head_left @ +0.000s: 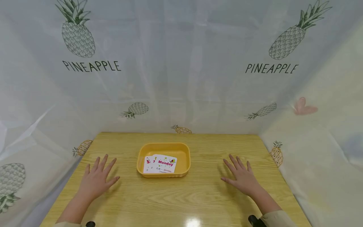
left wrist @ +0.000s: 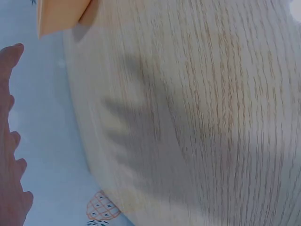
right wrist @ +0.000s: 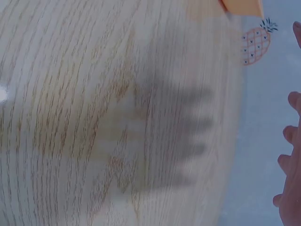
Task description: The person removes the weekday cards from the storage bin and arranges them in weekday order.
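Observation:
A yellow plastic tray (head_left: pixel 185 159) stands on the wooden table, between the two hands. Inside it lies a small overlapping stack of white cards (head_left: pixel 165 163), the top one printed "Monday" in red. To the tray's left, my left hand (head_left: pixel 96 181) is spread over the table with fingers straight, holding nothing. On the other side my right hand (head_left: pixel 242 177) hovers likewise, fingers apart and palm down. Both hands cast shadows on the wood in the wrist views. The lower cards are mostly covered by the top one.
The wooden table (head_left: pixel 181 201) ends at a white curtain (head_left: pixel 181 78) printed with pineapples, which hangs behind it and along both sides. A bright light reflection shows at the table's near edge.

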Available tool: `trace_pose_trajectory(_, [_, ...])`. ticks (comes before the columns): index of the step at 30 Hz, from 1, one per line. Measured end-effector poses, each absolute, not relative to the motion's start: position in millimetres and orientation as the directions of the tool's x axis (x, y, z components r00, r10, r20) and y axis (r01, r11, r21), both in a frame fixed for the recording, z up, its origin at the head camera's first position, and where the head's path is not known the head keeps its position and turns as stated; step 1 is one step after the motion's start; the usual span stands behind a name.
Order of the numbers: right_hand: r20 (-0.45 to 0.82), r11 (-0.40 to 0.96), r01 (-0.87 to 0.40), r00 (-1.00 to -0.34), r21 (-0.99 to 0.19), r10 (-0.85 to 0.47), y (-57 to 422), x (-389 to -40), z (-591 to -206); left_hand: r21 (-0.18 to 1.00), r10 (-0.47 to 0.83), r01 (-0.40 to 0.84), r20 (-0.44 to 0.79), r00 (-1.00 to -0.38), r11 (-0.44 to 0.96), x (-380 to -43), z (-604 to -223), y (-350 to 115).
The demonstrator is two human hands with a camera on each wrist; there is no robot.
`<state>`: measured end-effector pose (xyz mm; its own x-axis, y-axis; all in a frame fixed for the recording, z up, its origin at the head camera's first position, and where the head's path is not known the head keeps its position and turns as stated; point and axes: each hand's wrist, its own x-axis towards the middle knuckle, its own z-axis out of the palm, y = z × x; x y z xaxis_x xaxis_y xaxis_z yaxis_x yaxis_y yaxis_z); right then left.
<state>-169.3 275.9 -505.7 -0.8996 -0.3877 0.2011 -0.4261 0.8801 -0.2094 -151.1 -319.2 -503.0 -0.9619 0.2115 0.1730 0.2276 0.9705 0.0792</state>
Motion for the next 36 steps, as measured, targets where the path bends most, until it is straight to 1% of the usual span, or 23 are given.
trace_pose_trajectory(9, [0.16,0.877,-0.402,-0.915,-0.265,-0.371,264.6,-172.4,-495.0,0.085,0.213,0.234,0.2,-0.956,0.969,-151.9,-496.3,-317.2])
trace_pose_trajectory(12, [0.166,0.858,-0.412,-0.911,-0.307,-0.378,261.0,-176.0,-493.9,0.102,0.211,0.235,0.202,-0.956,0.967,-154.7,-493.1,-313.0])
trace_pose_trajectory(19, [0.135,0.823,-0.417,-0.908,-0.386,-0.397,242.6,-186.7,-483.1,0.187,0.213,0.241,0.155,-0.965,0.952,-166.5,-484.0,-294.7])
trace_pose_trajectory(24, [0.137,0.784,-0.43,-0.9,-0.448,-0.415,225.3,-195.7,-477.4,0.254,0.211,0.236,0.122,-0.97,0.938,-175.5,-483.0,-279.0])
trace_pose_trajectory(30, [0.117,0.702,-0.422,-0.891,-0.573,-0.44,201.5,-206.6,-471.5,0.331,0.228,0.256,0.121,-0.966,0.908,-184.1,-488.7,-261.5])
trace_pose_trajectory(32, [0.101,0.667,-0.409,-0.887,-0.622,-0.45,192.9,-210.2,-470.5,0.374,0.23,0.259,0.121,-0.966,0.89,-186.1,-491.3,-256.9])
trace_pose_trajectory(36, [0.078,0.621,-0.391,-0.88,-0.679,-0.469,175.9,-217.0,-470.5,0.458,0.222,0.243,0.102,-0.97,0.855,-189.0,-495.3,-250.1])
